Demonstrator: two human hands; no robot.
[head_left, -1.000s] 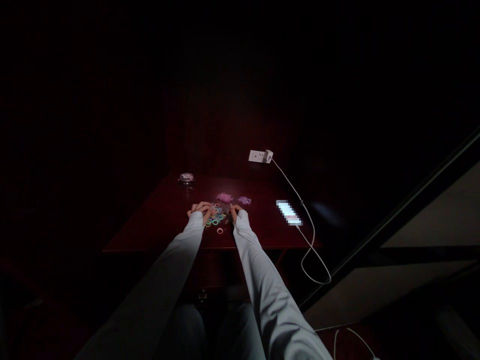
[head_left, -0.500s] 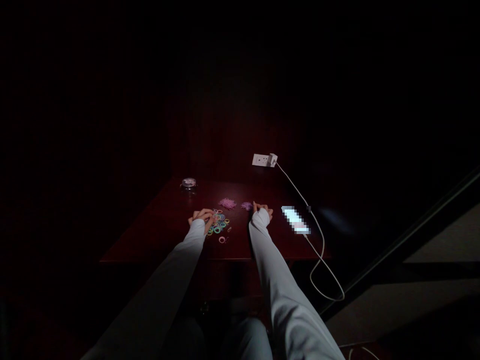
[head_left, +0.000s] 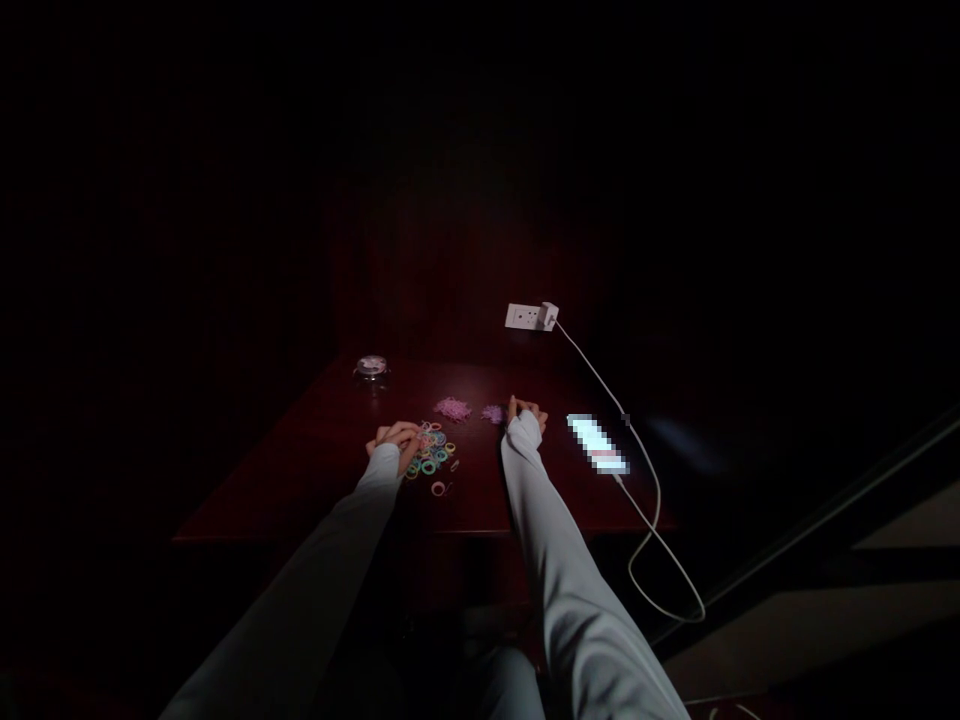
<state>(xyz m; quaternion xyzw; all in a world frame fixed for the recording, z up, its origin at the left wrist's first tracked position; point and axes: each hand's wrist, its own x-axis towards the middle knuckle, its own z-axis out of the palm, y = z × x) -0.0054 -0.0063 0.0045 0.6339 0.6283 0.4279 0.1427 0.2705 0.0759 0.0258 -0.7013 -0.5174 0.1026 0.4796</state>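
- The left hand [head_left: 395, 441] is resting at the left edge of a multicoloured pile of hair ties [head_left: 431, 460], its fingers bent and reaching over that edge; whether they are pinching a tie, I cannot tell.
- The right hand [head_left: 527, 413] is curling just beside a small purple heap of bands [head_left: 493, 413], which is lying to the left of its fingertips; whether thumb and fingers are meeting or gripping anything is too dark and small to tell.
- A larger pink heap of bands [head_left: 453, 408] is lying between the two hands, farther from the person than the left fingertips.
- A loose pink hair tie [head_left: 438, 489] is lying nearer the person than the left hand's grip, to its right.
- A clear round container [head_left: 371, 367] is standing well beyond the left hand on the dark red table [head_left: 292, 480].
- Right of the right hand, a phone [head_left: 598, 444] is glowing, its white cable [head_left: 589, 365] running up to a charger [head_left: 549, 316] in the wall socket [head_left: 522, 317].
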